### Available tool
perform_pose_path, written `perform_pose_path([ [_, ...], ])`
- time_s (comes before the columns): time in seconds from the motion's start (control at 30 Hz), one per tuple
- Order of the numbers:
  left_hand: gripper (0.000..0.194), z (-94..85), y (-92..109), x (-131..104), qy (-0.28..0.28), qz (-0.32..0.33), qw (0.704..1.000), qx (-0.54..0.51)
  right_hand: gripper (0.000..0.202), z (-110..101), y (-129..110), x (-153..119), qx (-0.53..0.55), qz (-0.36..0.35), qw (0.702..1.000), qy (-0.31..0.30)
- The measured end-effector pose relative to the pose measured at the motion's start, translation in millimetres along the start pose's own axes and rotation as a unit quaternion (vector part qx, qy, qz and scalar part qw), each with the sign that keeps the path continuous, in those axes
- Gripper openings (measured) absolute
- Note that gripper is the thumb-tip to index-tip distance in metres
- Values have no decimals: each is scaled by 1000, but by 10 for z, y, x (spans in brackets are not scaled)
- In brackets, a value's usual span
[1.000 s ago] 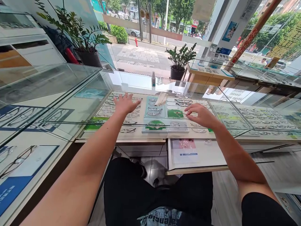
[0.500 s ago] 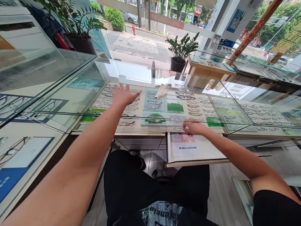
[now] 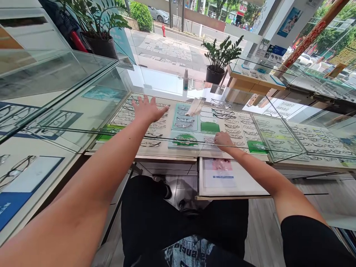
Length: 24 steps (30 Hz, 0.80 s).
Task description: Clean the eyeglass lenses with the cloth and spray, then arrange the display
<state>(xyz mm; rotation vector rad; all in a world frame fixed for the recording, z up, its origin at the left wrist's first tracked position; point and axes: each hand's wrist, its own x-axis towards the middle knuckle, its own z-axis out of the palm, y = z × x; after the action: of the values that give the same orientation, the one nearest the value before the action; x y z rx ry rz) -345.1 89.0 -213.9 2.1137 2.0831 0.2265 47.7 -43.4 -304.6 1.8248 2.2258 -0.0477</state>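
Note:
My left hand [image 3: 147, 110] lies with its fingers spread on the glass top of the display counter, above rows of eyeglasses [image 3: 156, 135]. Under the glass, at the front of the case, my right hand [image 3: 223, 140] is closed at the end of a pair of eyeglasses [image 3: 209, 141]; its fingertips are partly hidden. Just left of that pair sits a display stand with a round green emblem [image 3: 185, 139]. A green card [image 3: 210, 127] lies behind my right hand. Below it, an open drawer [image 3: 247, 181] holds a printed sheet in clear plastic [image 3: 219, 174].
On the glass top are a crumpled beige cloth [image 3: 194, 107] and a small spray bottle [image 3: 185, 79]. Glass edges run across the front and left. Potted plants [image 3: 214, 75] stand behind the counter. The drawer juts out over my lap.
My right hand has moved deeper into the case and slightly left, with the eyeglasses, away from the front edge above the drawer. My left hand stays spread on the glass. The view has shifted slightly.

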Motion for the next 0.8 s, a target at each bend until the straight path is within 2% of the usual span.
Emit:
perform_pose_path([
  [0.2,109,-64,45,-71,-14,0,1000,-2,37,59,47,12,10,0,1000,-1],
  [0.23,108,-68,49,-76,-15,0,1000,0,43,61,77,10,15,-8,1000,-4],
  [0.33,109,-71,54,-80,-12,0,1000,4,78,56,186,10,32,-44,998,-24],
  [0.43,111,-53,43,-58,-9,2,1000,11,89,46,272,30,42,-61,996,-48],
  [0.5,113,-26,25,-28,-6,-2,1000,19,87,42,299,58,43,-62,995,-62],
  [0.67,118,37,-16,34,2,-3,999,33,69,26,307,137,40,-60,995,-76],
  [0.8,119,48,-25,42,2,-3,999,34,65,16,316,166,36,-61,994,-79],
])
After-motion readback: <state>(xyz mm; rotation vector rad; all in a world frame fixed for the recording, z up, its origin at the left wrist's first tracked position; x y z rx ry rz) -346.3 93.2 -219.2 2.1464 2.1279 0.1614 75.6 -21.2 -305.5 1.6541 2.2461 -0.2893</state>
